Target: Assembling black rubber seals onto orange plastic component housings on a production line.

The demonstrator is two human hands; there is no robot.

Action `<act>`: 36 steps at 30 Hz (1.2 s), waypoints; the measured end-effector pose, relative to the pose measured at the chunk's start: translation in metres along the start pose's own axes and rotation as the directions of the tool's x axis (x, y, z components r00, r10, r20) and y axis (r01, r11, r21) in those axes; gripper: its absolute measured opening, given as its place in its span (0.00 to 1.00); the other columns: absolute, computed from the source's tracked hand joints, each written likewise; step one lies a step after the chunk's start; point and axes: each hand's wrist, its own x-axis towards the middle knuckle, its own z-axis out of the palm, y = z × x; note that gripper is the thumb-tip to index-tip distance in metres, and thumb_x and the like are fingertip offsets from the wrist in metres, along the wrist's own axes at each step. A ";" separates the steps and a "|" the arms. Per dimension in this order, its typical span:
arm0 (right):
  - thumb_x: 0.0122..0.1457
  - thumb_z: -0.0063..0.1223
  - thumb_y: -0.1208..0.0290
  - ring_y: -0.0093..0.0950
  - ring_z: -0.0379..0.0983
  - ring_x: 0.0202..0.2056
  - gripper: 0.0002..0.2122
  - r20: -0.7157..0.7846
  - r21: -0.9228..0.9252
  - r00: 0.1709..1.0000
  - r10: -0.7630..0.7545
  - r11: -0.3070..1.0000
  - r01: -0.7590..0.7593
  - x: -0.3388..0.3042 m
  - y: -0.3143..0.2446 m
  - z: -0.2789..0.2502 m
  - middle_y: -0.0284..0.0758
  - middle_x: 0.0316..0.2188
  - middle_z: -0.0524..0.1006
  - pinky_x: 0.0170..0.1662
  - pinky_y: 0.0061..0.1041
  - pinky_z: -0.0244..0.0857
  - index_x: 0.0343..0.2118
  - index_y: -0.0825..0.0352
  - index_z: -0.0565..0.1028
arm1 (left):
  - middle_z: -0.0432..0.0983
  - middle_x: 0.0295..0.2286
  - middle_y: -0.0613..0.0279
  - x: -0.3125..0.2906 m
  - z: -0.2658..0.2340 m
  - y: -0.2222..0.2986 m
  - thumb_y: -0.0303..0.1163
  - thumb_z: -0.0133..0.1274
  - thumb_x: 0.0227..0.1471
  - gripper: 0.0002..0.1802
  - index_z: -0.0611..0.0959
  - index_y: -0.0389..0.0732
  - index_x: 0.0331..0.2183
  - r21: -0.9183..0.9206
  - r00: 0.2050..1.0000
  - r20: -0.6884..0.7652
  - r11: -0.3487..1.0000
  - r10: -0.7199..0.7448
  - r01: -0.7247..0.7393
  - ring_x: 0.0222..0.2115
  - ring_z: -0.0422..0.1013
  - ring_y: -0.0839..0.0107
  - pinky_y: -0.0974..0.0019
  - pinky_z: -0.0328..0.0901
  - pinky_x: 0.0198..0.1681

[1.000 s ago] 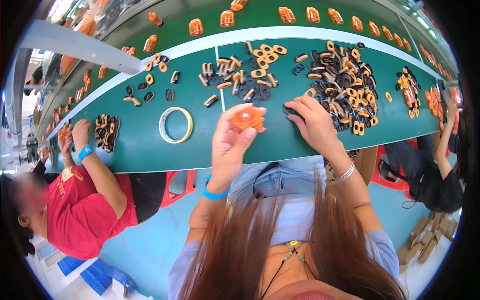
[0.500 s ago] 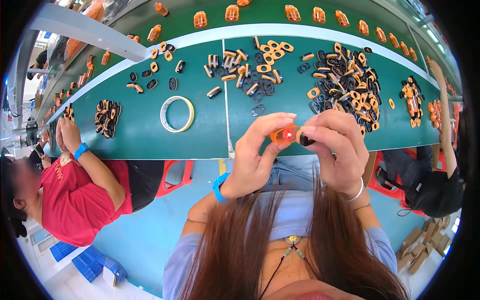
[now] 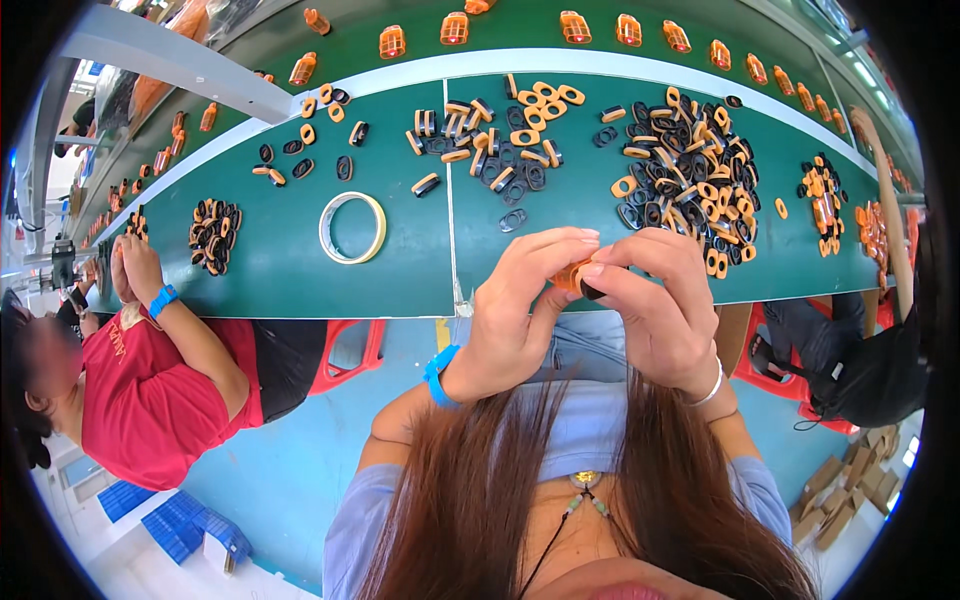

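My left hand [image 3: 515, 310] grips a small translucent orange plastic housing [image 3: 568, 277] between thumb and fingers, just above the table's near edge. Pinched in my right hand [image 3: 662, 305] is a black and orange oval ring [image 3: 590, 291], pressed against the housing's right end. My fingers cover most of both parts. Beyond my right hand lies a big heap of the same black and orange rings [image 3: 690, 170]. A smaller scatter of rings [image 3: 480, 140] sits farther off, left of that heap.
A roll of pale tape [image 3: 324, 240] lies on the green table [image 3: 280, 285] to the left. Orange housings [image 3: 455, 28] stand in a row on the green belt [image 3: 520, 30] beyond. People sit on both sides: a red sleeve [image 3: 170, 430] at left, an arm [image 3: 885, 190] at right.
My right hand has moved left, bringing the ring from beside the housing up against its end. The housing is now more covered by my fingers. The belt's housings have shifted slightly left.
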 end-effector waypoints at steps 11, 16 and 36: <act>0.40 0.59 0.81 0.34 0.72 0.35 0.14 -0.013 0.001 1.000 -0.007 1.000 0.007 0.001 0.003 0.001 0.36 0.35 0.75 0.38 0.29 0.67 0.34 0.67 0.77 | 0.74 0.43 0.51 0.000 0.000 0.004 0.14 0.52 0.46 0.20 0.76 0.36 0.44 0.070 1.000 0.000 0.998 0.002 -0.002 0.41 0.71 0.55 0.60 0.68 0.43; 0.37 0.61 0.83 0.34 0.72 0.35 0.17 -0.001 0.099 0.999 0.040 0.994 -0.040 0.002 0.006 -0.002 0.36 0.34 0.75 0.36 0.29 0.68 0.35 0.68 0.76 | 0.75 0.41 0.52 0.002 0.000 0.007 0.14 0.52 0.45 0.20 0.77 0.36 0.44 0.100 1.000 -0.004 0.995 0.005 -0.005 0.40 0.71 0.55 0.60 0.67 0.43; 0.38 0.62 0.82 0.32 0.75 0.28 0.11 -0.102 0.021 0.995 0.013 1.000 -0.011 -0.015 -0.002 -0.022 0.37 0.28 0.77 0.28 0.25 0.69 0.28 0.69 0.79 | 0.76 0.40 0.49 0.005 0.008 0.013 0.16 0.57 0.39 0.23 0.77 0.31 0.42 0.243 0.982 0.099 0.953 0.161 -0.181 0.36 0.73 0.54 0.61 0.68 0.39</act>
